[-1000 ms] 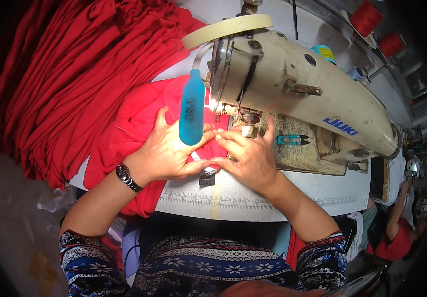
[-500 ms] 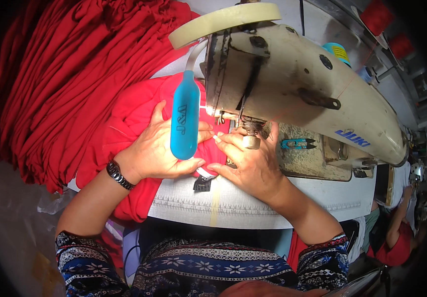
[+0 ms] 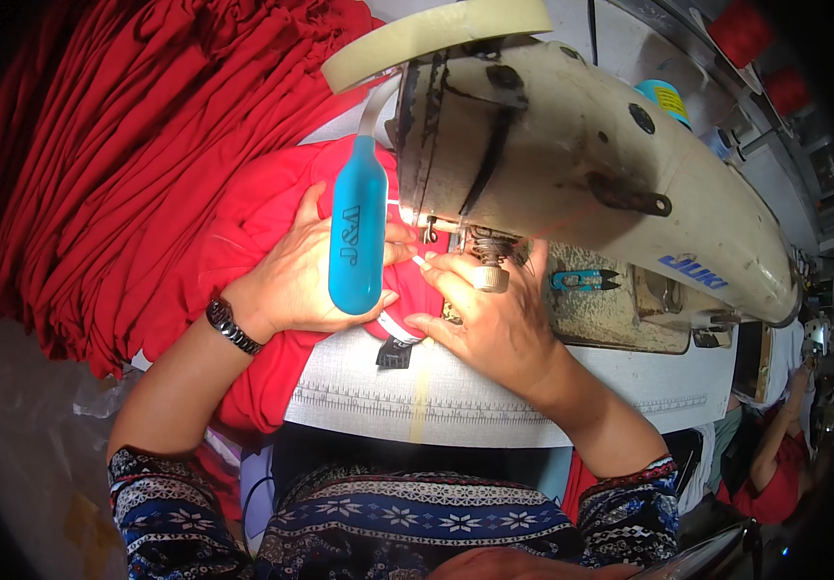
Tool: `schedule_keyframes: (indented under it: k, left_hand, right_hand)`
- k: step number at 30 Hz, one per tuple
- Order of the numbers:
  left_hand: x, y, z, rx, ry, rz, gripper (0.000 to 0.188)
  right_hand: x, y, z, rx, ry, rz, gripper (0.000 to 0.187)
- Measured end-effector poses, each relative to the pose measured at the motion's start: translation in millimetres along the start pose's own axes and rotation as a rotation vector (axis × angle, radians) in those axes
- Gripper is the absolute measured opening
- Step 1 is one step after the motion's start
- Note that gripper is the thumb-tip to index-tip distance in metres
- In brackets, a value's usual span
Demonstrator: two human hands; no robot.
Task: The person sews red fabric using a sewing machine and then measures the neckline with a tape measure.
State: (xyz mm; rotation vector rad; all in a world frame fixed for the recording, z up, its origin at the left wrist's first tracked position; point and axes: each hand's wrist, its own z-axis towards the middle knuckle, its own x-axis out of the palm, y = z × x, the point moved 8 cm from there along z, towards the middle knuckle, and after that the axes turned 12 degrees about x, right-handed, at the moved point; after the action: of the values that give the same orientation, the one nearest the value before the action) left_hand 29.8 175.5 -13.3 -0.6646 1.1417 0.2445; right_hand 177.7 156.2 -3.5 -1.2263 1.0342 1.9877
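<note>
My left hand point(image 3: 291, 275) lies palm down on a red knit garment point(image 3: 252, 208), fingers spread, the thumb by a white strip point(image 3: 397, 329) on its edge. A blue paddle-shaped lamp point(image 3: 359, 237) hides part of this hand. My right hand point(image 3: 499, 314) grips the garment's edge beside the needle area, thumb and forefinger on the cloth. The fingertips of both hands nearly meet there at a small white bit. Below the strip hangs a black label point(image 3: 395, 355). Over the cloth stands the cream sewing machine head point(image 3: 552, 135); its knob partly covers my right fingers.
A big heap of red cloth point(image 3: 117, 164) rises at the left. Blue thread snips point(image 3: 583, 279) lie on the machine bed. A tape roll point(image 3: 436, 39) rests atop the machine. Red thread cones point(image 3: 738, 37) stand far right. Another person point(image 3: 775, 474) sits at the right edge.
My left hand has shifted slightly left, its thumb drawing back from the garment's edge. More of the white strip and label shows. My right hand stays nearly in place.
</note>
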Motion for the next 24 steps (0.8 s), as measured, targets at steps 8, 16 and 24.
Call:
schedule_keyframes:
  k: [8, 16, 24]
  left_hand:
    - [-2.7, 4.2, 2.9, -0.023, -0.008, -0.02, 0.04]
    - [0.6, 7.3, 4.3, -0.027, -0.015, -0.001, 0.041]
    - [2.9, 7.2, 2.2, -0.045, -0.032, 0.03, 0.044]
  right_hand:
    - [2.6, -3.5, 4.4, 0.022, -0.005, -0.012, 0.047]
    - [6.8, -6.6, 7.5, 0.06, 0.029, -0.07, 0.047]
    - [2.6, -5.4, 6.2, 0.054, -0.02, -0.065, 0.048]
